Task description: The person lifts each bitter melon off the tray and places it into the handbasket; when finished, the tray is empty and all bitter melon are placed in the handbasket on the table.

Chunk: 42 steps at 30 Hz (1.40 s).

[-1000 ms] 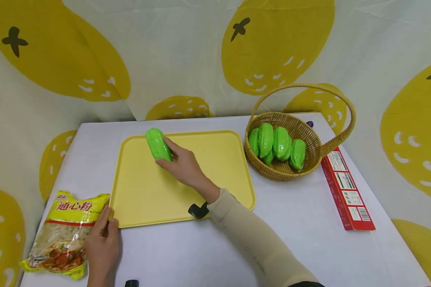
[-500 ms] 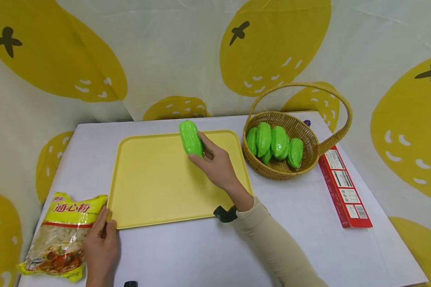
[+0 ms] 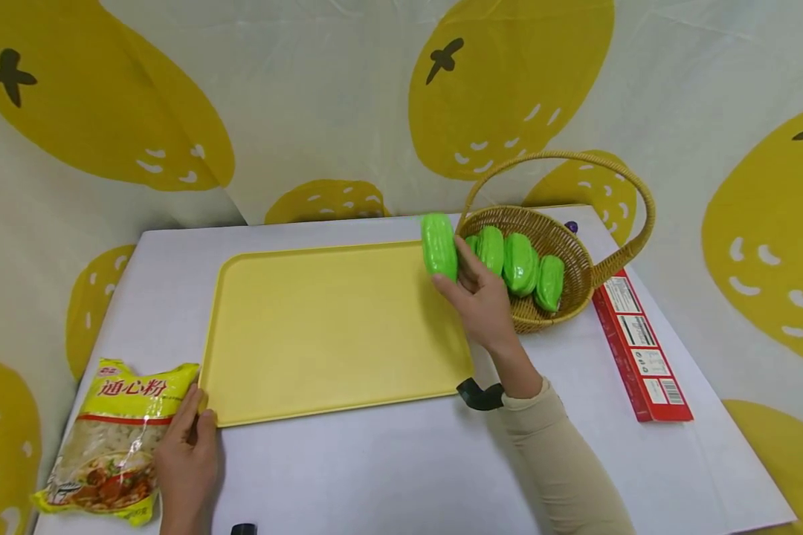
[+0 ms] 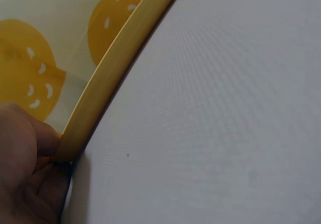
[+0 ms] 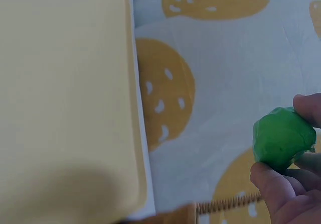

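Observation:
My right hand (image 3: 487,306) pinches a glossy bright green, ridged toy vegetable (image 3: 439,247) between thumb and fingers. It is raised over the right back corner of the yellow tray (image 3: 334,327), just left of the wicker basket (image 3: 581,279). Several similar green vegetables (image 3: 520,264) lie inside that basket, partly covered by the hand in the head view. In the right wrist view the green vegetable (image 5: 281,138) shows end-on among the fingertips. At the tray's near left corner, my left hand (image 3: 186,459) grips the rim; the left wrist view shows the tray edge (image 4: 108,78) at its fingers.
A yellow bag of pasta (image 3: 117,438) lies left of the tray, right beside the left hand. Right of the basket is a long red box (image 3: 645,353). The basket's tall arched handle (image 3: 569,156) rises over it. A small purple thing (image 3: 571,227) sits behind.
My right hand has carried the green vegetable rightward, from over the tray's left part to beside the basket. The left hand has stayed at the tray corner.

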Motion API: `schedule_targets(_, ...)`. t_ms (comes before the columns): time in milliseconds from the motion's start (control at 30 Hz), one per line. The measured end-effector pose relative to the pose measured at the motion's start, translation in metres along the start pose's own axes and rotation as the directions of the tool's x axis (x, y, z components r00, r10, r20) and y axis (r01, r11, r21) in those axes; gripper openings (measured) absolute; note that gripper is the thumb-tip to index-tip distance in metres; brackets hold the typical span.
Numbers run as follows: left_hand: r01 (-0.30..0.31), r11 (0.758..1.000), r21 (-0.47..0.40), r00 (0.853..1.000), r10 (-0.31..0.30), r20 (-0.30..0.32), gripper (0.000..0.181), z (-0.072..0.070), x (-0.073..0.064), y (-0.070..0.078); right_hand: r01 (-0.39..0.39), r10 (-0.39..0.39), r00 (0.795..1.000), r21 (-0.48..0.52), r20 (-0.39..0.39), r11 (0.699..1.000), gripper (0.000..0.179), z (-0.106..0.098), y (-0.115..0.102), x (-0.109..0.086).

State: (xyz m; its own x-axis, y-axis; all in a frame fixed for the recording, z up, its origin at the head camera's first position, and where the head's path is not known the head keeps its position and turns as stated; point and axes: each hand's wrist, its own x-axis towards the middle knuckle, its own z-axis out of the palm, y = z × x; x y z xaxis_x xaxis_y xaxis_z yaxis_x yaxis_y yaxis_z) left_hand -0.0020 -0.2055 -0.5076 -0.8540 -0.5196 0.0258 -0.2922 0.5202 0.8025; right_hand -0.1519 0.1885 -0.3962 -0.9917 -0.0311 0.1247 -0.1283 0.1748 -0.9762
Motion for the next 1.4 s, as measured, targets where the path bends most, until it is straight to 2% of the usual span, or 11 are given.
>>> schedule_targets(133,0.015,1.0,0.01,1.0,-0.015,0.015,0.044,-0.001,0.001,0.0,-0.035,0.035,0.996,0.006,-0.082,0.999,0.072,-0.028,0.005,0.0)
schedule_targets(233,0.023,0.999,0.023,1.0,-0.024,0.016,0.044,-0.001,0.001,-0.001,-0.061,0.058,0.985,-0.014,-0.163,0.998,0.071,-0.051,0.008,0.001)
schedule_targets(467,-0.003,1.0,0.012,1.0,0.003,0.002,0.044,-0.002,0.0,-0.002,-0.137,0.12,0.933,-0.025,-0.34,0.99,0.07,-0.102,0.018,0.004)
schedule_targets(600,0.009,1.0,0.005,1.0,-0.009,0.004,0.044,-0.004,0.0,0.0,-0.201,0.165,0.91,-0.059,-0.38,0.978,0.069,-0.123,0.029,0.006)
schedule_targets(733,0.021,1.0,0.009,1.0,-0.021,0.007,0.045,-0.005,0.0,0.001,-0.266,0.207,0.903,-0.112,-0.376,0.957,0.069,-0.135,0.041,0.007)
schedule_targets(933,0.038,0.999,0.022,0.999,-0.038,0.01,0.045,-0.005,0.0,0.002,-0.33,0.25,0.917,-0.238,-0.311,0.913,0.072,-0.142,0.052,0.011)
schedule_targets(1033,0.048,0.998,0.029,0.999,-0.048,0.007,0.045,-0.005,0.0,0.002,-0.334,0.242,0.927,-0.338,-0.285,0.88,0.073,-0.142,0.053,0.013)
schedule_targets(1200,0.028,0.999,0.027,1.0,-0.028,0.004,0.045,-0.005,0.0,0.001,-0.334,0.237,0.937,-0.461,-0.256,0.822,0.074,-0.142,0.052,0.014)
schedule_targets(1400,0.024,0.999,0.022,1.0,-0.024,-0.005,0.045,-0.005,0.0,0.001,-0.283,0.214,0.959,-0.596,-0.185,0.752,0.07,-0.144,0.051,0.014)
